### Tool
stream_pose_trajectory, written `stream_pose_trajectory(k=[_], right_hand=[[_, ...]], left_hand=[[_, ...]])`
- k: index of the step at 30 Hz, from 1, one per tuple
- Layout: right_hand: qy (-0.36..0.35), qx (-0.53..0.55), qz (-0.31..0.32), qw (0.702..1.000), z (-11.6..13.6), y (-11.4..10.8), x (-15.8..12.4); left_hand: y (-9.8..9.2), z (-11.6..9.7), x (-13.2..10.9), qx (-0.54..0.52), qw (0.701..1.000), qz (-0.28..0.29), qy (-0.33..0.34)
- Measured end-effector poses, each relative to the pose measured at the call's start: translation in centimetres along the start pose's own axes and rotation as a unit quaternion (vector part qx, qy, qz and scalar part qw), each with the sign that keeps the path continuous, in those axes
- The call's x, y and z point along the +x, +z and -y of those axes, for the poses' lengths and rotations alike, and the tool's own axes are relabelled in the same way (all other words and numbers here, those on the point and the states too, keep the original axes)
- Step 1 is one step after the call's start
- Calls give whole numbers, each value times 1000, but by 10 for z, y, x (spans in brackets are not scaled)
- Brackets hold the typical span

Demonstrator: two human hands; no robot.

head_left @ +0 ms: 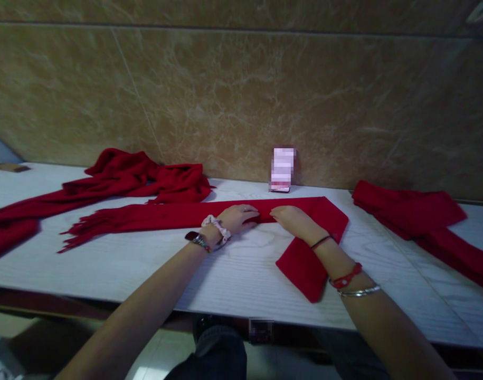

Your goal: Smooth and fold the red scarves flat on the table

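Middle red scarf [158, 216] lies on the table [106, 264], its turned-down end short of the front edge, bare surface to its left, and its fold partly hidden by the right forearm [368, 311]. Left hand [237, 217] and right hand [289, 216] rest on its long run, each grip bent with fingers close; whether either pinches cloth cannot be told. Beyond a narrow bare strip stands a pixelated phone [282, 169], red scarves left [122, 174] and right [415, 211] running out of view.

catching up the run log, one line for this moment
left hand: on fringed red scarf | right hand: on same scarf | phone: upright by marbled wall
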State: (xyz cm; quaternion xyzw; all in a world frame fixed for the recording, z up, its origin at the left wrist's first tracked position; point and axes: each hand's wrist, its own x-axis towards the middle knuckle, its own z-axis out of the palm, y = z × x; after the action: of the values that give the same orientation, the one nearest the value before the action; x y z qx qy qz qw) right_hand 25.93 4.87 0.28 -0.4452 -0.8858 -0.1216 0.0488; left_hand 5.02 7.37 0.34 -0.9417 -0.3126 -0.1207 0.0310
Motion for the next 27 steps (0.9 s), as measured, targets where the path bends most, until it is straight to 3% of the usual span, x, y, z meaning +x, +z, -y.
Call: stream_pose_trajectory(k=[4, 14, 18, 21, 27], right_hand=[[-2, -9, 15, 1000, 0, -6, 2], [18, 53, 24, 998, 2, -20, -1], [12, 90, 12, 996, 1, -16, -2], [58, 101, -7, 993, 3, -10, -3], [106, 128, 119, 979, 6, -4, -6]], left_hand=[[5, 5, -8, -10, 1000, 2, -24], [-4, 4, -8, 23, 985, 156, -66], [-8, 8, -10, -13, 983, 175, -57], [-11, 8, -12, -29, 982, 178, -60], [-17, -2, -13, -25, 972, 211, -98]])
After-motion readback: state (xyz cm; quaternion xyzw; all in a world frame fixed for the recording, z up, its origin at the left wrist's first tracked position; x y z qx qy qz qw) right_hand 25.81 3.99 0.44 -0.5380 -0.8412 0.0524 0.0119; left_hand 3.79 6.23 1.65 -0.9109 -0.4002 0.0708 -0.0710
